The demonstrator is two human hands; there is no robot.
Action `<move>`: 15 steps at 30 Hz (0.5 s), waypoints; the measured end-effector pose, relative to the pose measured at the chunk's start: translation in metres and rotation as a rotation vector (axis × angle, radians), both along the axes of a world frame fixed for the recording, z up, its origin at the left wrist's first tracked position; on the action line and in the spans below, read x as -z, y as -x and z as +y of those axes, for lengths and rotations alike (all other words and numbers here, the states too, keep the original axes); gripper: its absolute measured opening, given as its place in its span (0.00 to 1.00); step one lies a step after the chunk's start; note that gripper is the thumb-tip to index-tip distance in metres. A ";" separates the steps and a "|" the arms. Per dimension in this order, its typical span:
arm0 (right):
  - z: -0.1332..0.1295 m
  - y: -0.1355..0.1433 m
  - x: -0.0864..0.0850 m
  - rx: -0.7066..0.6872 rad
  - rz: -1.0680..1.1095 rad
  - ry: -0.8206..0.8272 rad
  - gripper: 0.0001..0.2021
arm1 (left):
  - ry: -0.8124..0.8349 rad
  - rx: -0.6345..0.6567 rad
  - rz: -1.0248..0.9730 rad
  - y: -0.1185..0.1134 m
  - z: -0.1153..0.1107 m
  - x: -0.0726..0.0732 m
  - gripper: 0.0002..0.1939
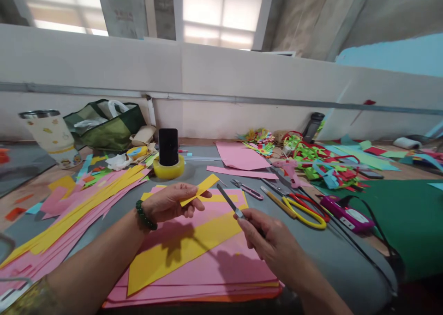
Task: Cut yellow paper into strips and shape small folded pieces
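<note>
Between the thumb and fingers of my left hand (176,198) is a short yellow paper strip (205,185), held above the paper stack. My right hand (266,234) grips a utility knife (230,200) by its handle, its long blade pointing up and left toward the strip. Blade and strip look apart. Beneath both hands lies a stack of pink paper (207,282). A wide yellow sheet (180,255) rests slantwise on top of it, with another narrow yellow strip (224,198) near its far edge.
Yellow-handled scissors (306,215), a pink-handled cutter (248,190) and a purple device (346,215) lie to the right. Long yellow and pink strips (86,204) are piled left. A phone (168,147) stands in a yellow tape roll (169,169). A tumbler (51,137) stands far left.
</note>
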State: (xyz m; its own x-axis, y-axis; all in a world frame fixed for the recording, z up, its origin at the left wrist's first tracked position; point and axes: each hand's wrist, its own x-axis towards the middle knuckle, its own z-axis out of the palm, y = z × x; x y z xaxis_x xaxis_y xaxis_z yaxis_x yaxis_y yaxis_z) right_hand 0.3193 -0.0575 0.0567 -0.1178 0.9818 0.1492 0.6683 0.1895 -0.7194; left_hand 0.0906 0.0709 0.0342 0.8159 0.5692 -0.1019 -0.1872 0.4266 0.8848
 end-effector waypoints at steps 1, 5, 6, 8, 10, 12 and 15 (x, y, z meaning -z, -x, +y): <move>0.000 0.000 0.001 0.001 0.007 0.002 0.15 | -0.006 0.006 0.008 0.000 0.000 0.000 0.16; 0.001 -0.001 0.003 0.005 0.034 0.011 0.14 | -0.018 0.020 0.029 0.000 0.000 0.001 0.15; 0.001 -0.001 0.004 0.008 0.044 0.014 0.14 | -0.022 0.021 0.034 0.000 0.000 0.002 0.15; 0.001 -0.001 0.004 0.012 0.058 0.019 0.14 | -0.032 0.022 0.037 0.000 0.000 0.002 0.14; 0.001 -0.001 0.004 0.015 0.057 0.019 0.15 | -0.037 0.026 0.037 0.000 0.000 0.001 0.15; 0.001 -0.001 0.003 0.015 0.043 0.015 0.15 | -0.035 0.020 0.038 0.000 0.000 0.001 0.15; -0.001 -0.001 0.003 0.018 0.035 0.009 0.15 | -0.034 -0.002 0.046 -0.001 -0.001 -0.001 0.16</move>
State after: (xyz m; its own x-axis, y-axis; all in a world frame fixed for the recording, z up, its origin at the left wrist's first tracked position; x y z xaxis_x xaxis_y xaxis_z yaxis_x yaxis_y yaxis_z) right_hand 0.3200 -0.0585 0.0533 -0.0951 0.9850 0.1437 0.6462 0.1709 -0.7438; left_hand 0.0914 0.0699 0.0356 0.8095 0.5748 -0.1194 -0.1471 0.3954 0.9067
